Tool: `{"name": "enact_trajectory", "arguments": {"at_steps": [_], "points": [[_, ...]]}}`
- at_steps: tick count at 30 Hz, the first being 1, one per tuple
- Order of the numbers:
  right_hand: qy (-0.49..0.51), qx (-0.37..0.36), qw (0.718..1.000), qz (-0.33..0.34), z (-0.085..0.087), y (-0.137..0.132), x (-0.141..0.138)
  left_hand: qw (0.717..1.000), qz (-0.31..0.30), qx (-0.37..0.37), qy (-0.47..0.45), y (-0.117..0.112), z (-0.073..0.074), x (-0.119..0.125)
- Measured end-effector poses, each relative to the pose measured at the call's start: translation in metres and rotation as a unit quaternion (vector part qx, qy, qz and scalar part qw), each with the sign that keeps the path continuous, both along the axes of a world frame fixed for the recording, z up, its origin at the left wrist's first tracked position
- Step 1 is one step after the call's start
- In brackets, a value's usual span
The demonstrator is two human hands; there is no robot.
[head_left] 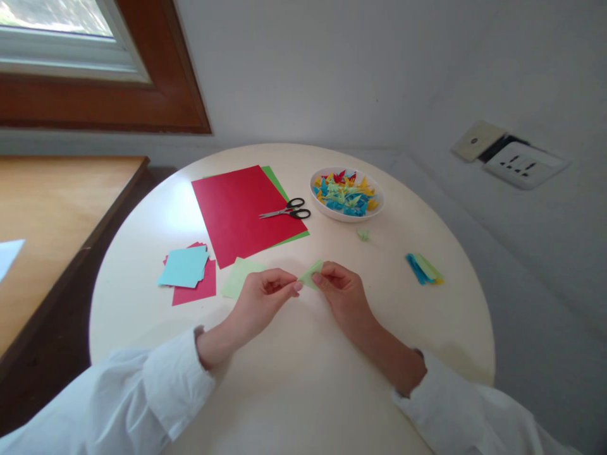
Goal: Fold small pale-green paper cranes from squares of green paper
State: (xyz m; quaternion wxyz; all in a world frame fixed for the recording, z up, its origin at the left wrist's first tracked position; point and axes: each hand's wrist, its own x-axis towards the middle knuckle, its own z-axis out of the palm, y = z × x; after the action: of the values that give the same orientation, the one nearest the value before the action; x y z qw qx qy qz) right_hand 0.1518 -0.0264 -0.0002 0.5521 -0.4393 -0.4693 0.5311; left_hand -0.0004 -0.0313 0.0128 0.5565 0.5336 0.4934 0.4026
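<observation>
A small folded piece of light green paper (312,274) is held over the round cream table (294,379). My left hand (265,292) pinches its left corner with thumb and fingers closed. My right hand (342,292) pinches its right side, fingers curled. Just left of my left hand lies a flat light green paper square (237,278).
A large red sheet (237,212) lies on a green sheet with black-handled scissors (288,210) on top. A white bowl (348,193) holds several folded coloured paper pieces. Light blue and red squares (186,270) lie left, a small stack of papers (424,268) right, a tiny green piece (363,234) near the bowl.
</observation>
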Motion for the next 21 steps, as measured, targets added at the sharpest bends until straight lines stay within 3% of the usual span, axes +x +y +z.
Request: {"name": "enact_trajectory", "arguments": {"at_steps": [10, 21], "points": [[-0.031, -0.026, 0.999, 0.015, 0.0025, -0.0021, -0.0004, 0.993, -0.007, 0.102, 0.060, -0.0028, -0.0001, -0.0018], [-0.059, -0.010, 0.998, -0.009, 0.0035, -0.0024, -0.0018, 0.991, 0.000, 0.114, 0.066, -0.0042, 0.0039, 0.0020]]}}
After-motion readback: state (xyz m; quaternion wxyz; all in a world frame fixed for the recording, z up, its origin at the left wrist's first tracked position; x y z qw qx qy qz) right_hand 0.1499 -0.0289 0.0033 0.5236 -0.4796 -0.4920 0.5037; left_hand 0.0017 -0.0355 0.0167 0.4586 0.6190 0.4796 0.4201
